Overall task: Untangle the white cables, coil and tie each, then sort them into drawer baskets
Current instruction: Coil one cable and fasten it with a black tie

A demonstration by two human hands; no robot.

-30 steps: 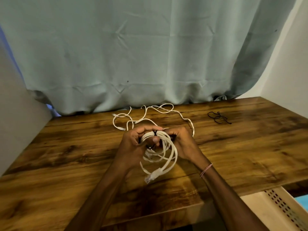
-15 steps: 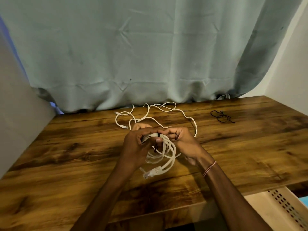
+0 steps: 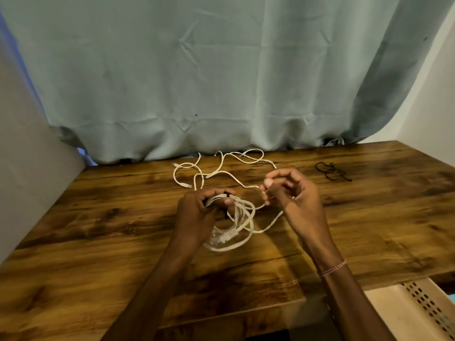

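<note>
**A:** In the head view, how is the coiled cable (image 3: 236, 225) held, and why?

**B:** It is gripped at its top by the left hand (image 3: 199, 215), fingers closed round the gathered loops, so that the coil is kept from springing apart. The loops hang down to the table (image 3: 98, 230), with a plug seen among them near the bottom.

**A:** And the right hand (image 3: 293, 198)?

**B:** It is raised just to the right of the coil, fingers half curled, thumb and forefinger pinched together near a thin white strand. Whether something is actually pinched cannot be told; the picture is blurred there. It may be judged that a tie is being worked round the coil, though none can be made out on it.

**A:** Where are the other cables?

**B:** A loose white cable (image 3: 216, 168) is spread in open curves on the table beyond the hands, near the curtain (image 3: 221, 82), not yet coiled. A small bundle of black ties (image 3: 332, 171) is left well to the right, within reach of the right hand.

**A:** Are any containers seen?

**B:** One pale perforated drawer basket (image 3: 418, 311) is seen below the table edge at the lower right. Nothing is seen in the part that is visible, so sorting is judged not yet begun.
</note>
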